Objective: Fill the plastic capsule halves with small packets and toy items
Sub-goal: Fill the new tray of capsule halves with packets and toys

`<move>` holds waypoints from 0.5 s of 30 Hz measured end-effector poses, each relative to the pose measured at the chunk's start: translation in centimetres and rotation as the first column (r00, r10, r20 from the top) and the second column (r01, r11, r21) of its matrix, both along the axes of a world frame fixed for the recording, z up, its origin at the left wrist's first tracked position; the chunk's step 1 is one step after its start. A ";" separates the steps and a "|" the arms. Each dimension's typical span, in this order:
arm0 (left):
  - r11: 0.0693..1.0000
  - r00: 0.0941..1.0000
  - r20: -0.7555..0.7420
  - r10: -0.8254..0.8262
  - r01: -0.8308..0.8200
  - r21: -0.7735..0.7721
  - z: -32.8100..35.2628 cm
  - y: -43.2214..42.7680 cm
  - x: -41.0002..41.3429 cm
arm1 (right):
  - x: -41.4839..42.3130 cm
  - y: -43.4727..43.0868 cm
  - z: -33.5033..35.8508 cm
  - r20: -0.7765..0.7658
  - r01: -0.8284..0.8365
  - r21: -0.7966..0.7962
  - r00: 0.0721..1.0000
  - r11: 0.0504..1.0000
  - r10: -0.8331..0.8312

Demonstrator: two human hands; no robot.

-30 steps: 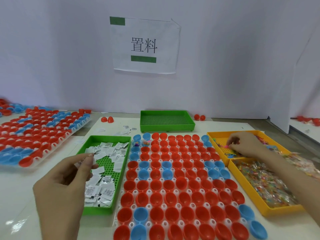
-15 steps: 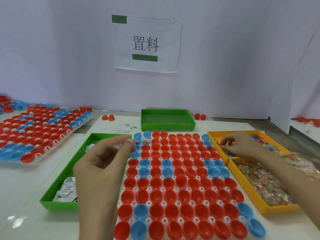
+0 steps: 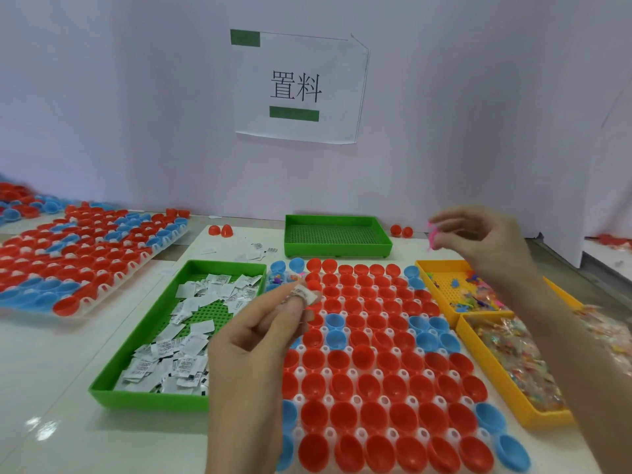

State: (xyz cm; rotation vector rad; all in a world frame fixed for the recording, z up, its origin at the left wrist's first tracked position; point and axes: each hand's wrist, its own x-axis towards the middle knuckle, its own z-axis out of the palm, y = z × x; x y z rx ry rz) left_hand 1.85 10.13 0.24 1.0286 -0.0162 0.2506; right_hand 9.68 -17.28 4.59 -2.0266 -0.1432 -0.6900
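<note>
A white rack (image 3: 379, 374) of red and blue capsule halves lies in front of me. My left hand (image 3: 260, 340) hovers over the rack's left edge and pinches a small white packet (image 3: 305, 294) between thumb and fingertips. My right hand (image 3: 478, 239) is raised above the far right of the rack, its fingers pinching a small pink toy (image 3: 432, 236). The two far-left capsule halves (image 3: 284, 278) hold small coloured items. White packets fill the green tray (image 3: 143, 340) on the left. Toy pieces lie in the yellow tray (image 3: 444, 285) on the right.
A second yellow tray (image 3: 496, 381) of clear wrapped packets sits near right. A green tray with nothing in it (image 3: 337, 236) stands at the back. Another rack of capsule halves (image 3: 78, 254) lies far left. Loose red halves (image 3: 220, 230) and a few packets lie by the wall.
My left hand moved right from the green tray to the rack's left side with the packet. My right hand lifted out of the yellow tray, holding a pink toy.
</note>
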 end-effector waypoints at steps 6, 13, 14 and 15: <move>0.991 0.993 -0.004 -0.118 0.117 -0.069 0.1 -2.3 -0.9 | -9.7 9.9 1.7 0.220 -0.314 0.207 0.938 0.927 0.268; 0.994 0.996 0.011 -0.093 0.094 -0.063 0.2 -2.6 -1.1 | -10.0 13.2 -1.6 0.156 -0.278 0.297 0.958 0.914 0.240; 0.991 0.995 0.005 -0.103 0.104 -0.084 0.2 -2.6 -1.0 | -9.8 13.3 -1.9 0.168 -0.252 0.299 0.963 0.920 0.209; 0.988 0.994 -0.003 -0.113 0.112 -0.111 0.1 -2.7 -1.0 | -9.7 13.4 -2.1 0.185 -0.226 0.303 0.967 0.926 0.175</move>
